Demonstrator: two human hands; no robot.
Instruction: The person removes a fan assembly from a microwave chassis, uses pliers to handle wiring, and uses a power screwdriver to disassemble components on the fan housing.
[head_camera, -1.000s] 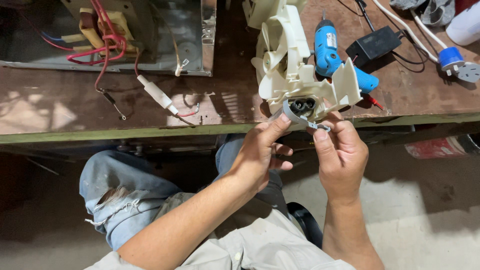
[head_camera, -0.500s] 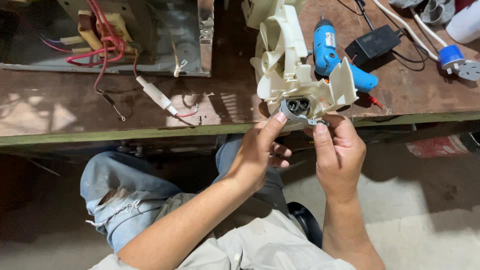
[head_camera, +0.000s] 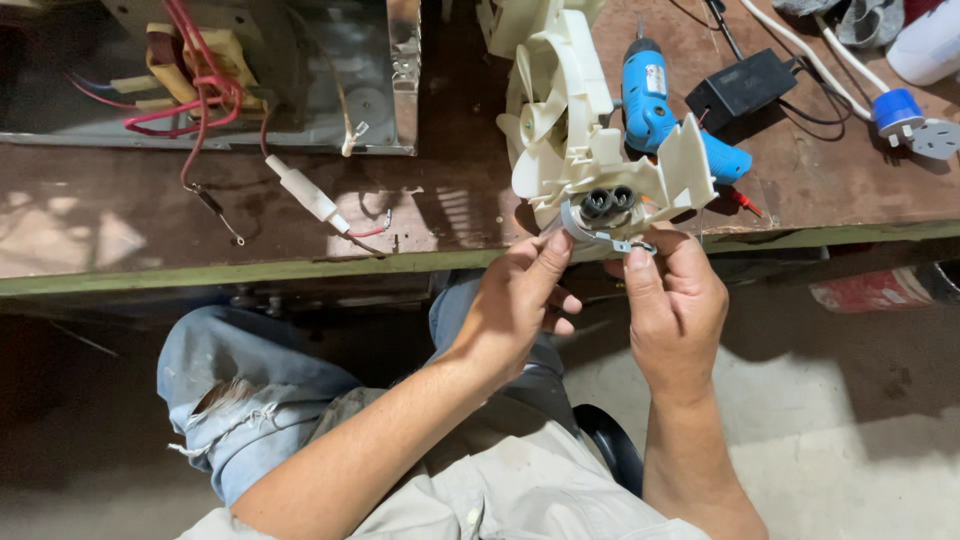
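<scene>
Seated at the near edge of a worn brown workbench (head_camera: 300, 215), both hands raised to a cream plastic fan housing (head_camera: 580, 150) that overhangs that edge. Left hand (head_camera: 515, 300) curled, thumb and forefinger pinched on the left end of a curved grey metal clamp band (head_camera: 590, 232); remaining fingers folded loosely beneath. Right hand (head_camera: 675, 300) closed likewise, thumb tip and forefinger pressed on the band's right end, at its small bright tab. Band bowed between the two sets of fingertips, just under the housing's lower end and touching it, directly below a dark twin-barrelled part (head_camera: 608, 202) set in the housing. Above the fingertips, pale fan blades visible inside the housing. Just beyond the right fingers, past the housing's slanted flap, a blue cordless screwdriver (head_camera: 655, 105) lying on the bench, a red-tipped probe (head_camera: 745, 202) near its lower end. Farther out from the right hand, a black power adapter (head_camera: 745, 85), a white cable ending in a blue and white plug (head_camera: 900, 110). Well to the left of the left fingers, a white inline fuse holder (head_camera: 305, 190) on red leads, trailing from an open metal chassis (head_camera: 300, 100) with a yellow-taped transformer (head_camera: 190, 60). Below the hands, torn blue jeans (head_camera: 240, 390) and a grey shirt.
</scene>
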